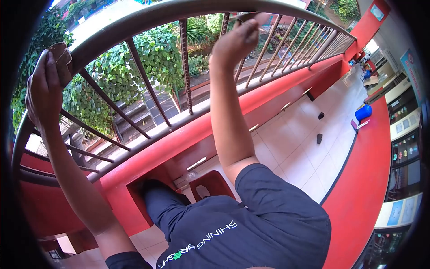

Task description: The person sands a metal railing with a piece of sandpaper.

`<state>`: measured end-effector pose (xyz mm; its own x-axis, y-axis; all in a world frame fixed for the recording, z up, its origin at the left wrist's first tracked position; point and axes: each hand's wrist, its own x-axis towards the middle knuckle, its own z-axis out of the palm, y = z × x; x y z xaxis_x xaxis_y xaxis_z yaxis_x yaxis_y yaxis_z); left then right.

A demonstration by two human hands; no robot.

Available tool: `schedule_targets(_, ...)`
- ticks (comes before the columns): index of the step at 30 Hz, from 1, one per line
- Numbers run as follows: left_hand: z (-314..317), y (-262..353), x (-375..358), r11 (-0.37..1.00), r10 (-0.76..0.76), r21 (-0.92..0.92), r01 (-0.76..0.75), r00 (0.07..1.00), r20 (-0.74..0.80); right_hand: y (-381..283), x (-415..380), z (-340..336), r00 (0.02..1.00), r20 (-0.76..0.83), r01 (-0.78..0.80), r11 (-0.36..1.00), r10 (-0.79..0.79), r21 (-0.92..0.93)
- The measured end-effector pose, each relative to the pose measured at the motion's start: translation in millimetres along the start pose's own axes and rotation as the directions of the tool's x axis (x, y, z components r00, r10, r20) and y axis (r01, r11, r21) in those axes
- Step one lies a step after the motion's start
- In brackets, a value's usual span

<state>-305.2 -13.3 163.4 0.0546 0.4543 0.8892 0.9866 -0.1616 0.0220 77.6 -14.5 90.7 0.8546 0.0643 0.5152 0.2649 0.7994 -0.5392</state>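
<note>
My left hand (45,87) is raised at the far left, its fingers wrapped round a brown, worn, flat piece (61,60) held against the end of the dark railing (152,19). Up at the top centre, my right hand (236,41) is closed near the underside of the same top rail. A thin brownish piece (245,17) shows between its fingers and the rail; what it is cannot be made out. Both arms are stretched out, with the vertical bars between and behind them.
A red ledge (192,130) runs below the bars, with green plants (156,58) beyond. A red stool (217,181) stands by my legs. Dark slippers (319,138) lie on the tiled floor (291,152). A blue bucket (363,112) is at the right.
</note>
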Motion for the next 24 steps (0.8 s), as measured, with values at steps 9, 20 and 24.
schedule_targets(9,4.1,0.7,-1.8,1.000,-0.004,-0.018,0.003,1.000,-0.024,-5.1,81.7,-34.4,0.875,0.466,0.186,0.798,0.130,-0.573)
schedule_targets(20,10.0,-26.0,-3.1,0.997,0.068,-0.027,-0.068,0.998,-0.016,63.4,108.9,-68.6,0.518,0.695,0.803,0.563,-0.499,-0.194)
schedule_targets(24,18.5,-49.2,-6.3,0.974,0.221,0.063,-0.216,0.970,-0.099,77.2,116.3,-81.7,0.450,0.720,0.860,0.473,-0.528,-0.191)
